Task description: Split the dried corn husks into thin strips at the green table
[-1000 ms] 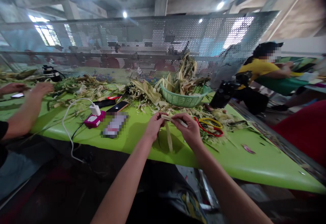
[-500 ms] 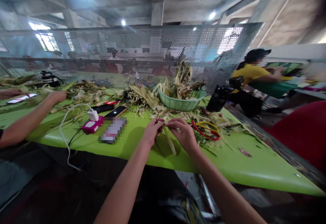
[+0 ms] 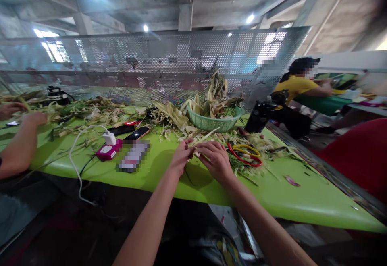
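Note:
Above the green tabletop (image 3: 163, 181), my left hand (image 3: 180, 155) and my right hand (image 3: 215, 158) meet fingertip to fingertip. Both are closed on a pale strip of corn husk (image 3: 208, 136), whose free end points up and to the right past my right fingers. A small pale end shows between the fingertips; the rest of the strip is hidden by them. Just right of my right hand lie scissors (image 3: 254, 163) with red and yellow handles, on a heap of green and dry scraps. Beyond my hands stands a green plastic basket (image 3: 208, 125) heaped with dry corn husks (image 3: 217, 90).
A pink power adapter (image 3: 105, 151) with a white plug and cable, a dark phone (image 3: 137, 134) and a blurred-out phone (image 3: 133, 156) lie to the left. Behind the basket runs a perforated metal screen (image 3: 121, 56). A co-worker's arm (image 3: 21, 145) reaches in at far left; another person (image 3: 298, 84) sits at right.
The husk strip, which hung down toward me between my hands, now points up and away to the right. The co-worker's arm at left has drawn back leftward.

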{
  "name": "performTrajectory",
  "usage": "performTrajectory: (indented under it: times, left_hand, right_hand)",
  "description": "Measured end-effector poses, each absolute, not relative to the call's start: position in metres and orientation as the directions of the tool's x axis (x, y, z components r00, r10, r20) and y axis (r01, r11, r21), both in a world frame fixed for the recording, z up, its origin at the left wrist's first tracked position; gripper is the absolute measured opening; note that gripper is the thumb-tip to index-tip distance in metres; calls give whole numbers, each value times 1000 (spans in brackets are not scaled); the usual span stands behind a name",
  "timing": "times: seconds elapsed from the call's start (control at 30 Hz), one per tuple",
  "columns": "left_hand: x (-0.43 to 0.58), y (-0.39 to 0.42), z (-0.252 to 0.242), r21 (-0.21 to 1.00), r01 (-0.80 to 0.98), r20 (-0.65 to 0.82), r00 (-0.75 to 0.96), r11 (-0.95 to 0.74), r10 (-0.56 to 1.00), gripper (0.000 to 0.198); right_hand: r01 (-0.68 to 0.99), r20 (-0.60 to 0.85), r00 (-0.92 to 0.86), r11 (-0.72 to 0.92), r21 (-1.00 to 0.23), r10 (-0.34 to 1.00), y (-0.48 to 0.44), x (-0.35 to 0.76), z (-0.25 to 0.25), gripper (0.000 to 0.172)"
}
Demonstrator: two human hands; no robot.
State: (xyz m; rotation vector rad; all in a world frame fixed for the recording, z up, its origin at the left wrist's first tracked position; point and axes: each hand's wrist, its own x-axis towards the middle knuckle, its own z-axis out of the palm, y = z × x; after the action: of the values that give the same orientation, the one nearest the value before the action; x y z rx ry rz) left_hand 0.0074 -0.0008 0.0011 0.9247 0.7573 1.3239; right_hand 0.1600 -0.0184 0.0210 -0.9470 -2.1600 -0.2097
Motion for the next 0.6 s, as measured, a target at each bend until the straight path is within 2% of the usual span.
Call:
performTrajectory:
  times: [0.27,0.4,0.6]
  left_hand:
    - [14,-5,3,950,-290,172,180,-115,969,26]
    - [15,-5,2,958,-231,219,205,-170,954,25]
    - [15,-11,6,962,-166,250,230,-216,941,24]
  right_hand:
    - [566,705,-170,654,-502,688,-10,162,16,15]
    - [498,696,-106,644,-581,710,-10,161,15,13]
    - [528,642,-2,546,-651,767,-6,163,8,17]
